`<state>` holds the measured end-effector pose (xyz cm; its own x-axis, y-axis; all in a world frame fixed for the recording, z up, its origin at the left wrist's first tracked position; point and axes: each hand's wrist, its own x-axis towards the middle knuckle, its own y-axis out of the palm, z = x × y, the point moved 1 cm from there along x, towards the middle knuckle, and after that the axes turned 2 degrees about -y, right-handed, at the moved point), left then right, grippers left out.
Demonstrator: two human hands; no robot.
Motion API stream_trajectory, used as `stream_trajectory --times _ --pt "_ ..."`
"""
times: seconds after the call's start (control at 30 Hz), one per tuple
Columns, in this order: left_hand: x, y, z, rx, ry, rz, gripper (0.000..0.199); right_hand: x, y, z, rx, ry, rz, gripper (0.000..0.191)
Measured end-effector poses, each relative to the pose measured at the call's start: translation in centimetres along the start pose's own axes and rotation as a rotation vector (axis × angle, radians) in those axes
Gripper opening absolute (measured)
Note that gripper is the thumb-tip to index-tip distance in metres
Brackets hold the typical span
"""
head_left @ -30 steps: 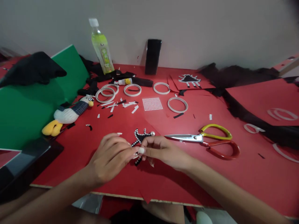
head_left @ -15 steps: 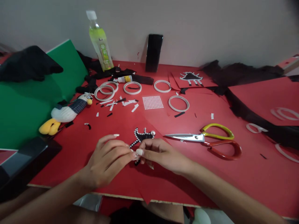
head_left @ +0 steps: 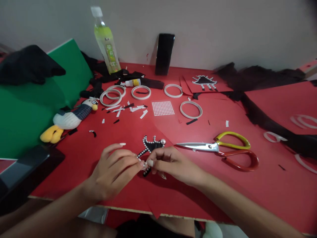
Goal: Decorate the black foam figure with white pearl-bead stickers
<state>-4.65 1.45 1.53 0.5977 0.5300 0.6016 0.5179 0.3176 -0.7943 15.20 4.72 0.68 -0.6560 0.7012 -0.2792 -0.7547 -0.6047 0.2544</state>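
Observation:
Over the red sheet, my left hand [head_left: 116, 170] and my right hand [head_left: 172, 163] meet at their fingertips. Both are pinched around something tiny and pale, too small to make out. Just beneath and beyond the fingers lies a black cut-out [head_left: 150, 145] edged with small pearl beads, with one larger pearl [head_left: 162, 141] at its right end. Its middle is partly covered by my fingers. To the right of my right hand lie scissors [head_left: 210, 147] with one yellow and one red handle, their blades slightly apart.
Beyond my hands are a sheet of stick-on pearls [head_left: 162, 108], several tape rolls [head_left: 191, 109], paper scraps [head_left: 119, 111] and a small glue bottle [head_left: 132, 82]. A drink bottle [head_left: 106, 49], a phone [head_left: 164, 54], a plush bird [head_left: 68, 118] and another pearl-edged cut-out [head_left: 204, 80] stand or lie around.
The view has shifted slightly. Both hands stay pinched together in nearly the same place over the black cut-out.

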Motion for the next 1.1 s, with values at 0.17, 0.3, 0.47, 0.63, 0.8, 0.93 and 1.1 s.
stream_trajectory --times 0.17,0.3,0.47,0.63,0.8,0.93,1.1 --pt "0.0 -0.1 0.1 -0.009 0.003 -0.003 0.017 0.0 0.0 0.2 -0.032 -0.001 -0.031 0.014" --pt "0.0 -0.3 -0.1 -0.039 0.023 0.0 0.017 0.0 0.4 -0.2 0.009 0.001 -0.014 0.015" --pt "-0.3 -0.3 -0.4 -0.077 0.039 -0.007 0.022 -0.3 0.6 -0.4 0.057 -0.031 0.006 0.008" --pt "-0.4 -0.2 -0.2 -0.085 0.037 0.033 0.028 -0.3 0.6 -0.3 0.066 -0.028 -0.011 0.008" --pt "-0.5 0.0 0.3 -0.142 0.011 0.112 0.023 -0.1 0.1 -0.3 0.032 -0.036 -0.046 0.012" --pt "-0.5 0.2 0.5 -0.155 -0.034 0.132 0.026 0.0 -0.4 0.0 -0.035 -0.021 -0.053 0.018" --pt "-0.4 0.2 0.6 -0.115 -0.045 0.078 0.022 0.0 -0.2 0.3 -0.052 -0.002 -0.025 0.03"
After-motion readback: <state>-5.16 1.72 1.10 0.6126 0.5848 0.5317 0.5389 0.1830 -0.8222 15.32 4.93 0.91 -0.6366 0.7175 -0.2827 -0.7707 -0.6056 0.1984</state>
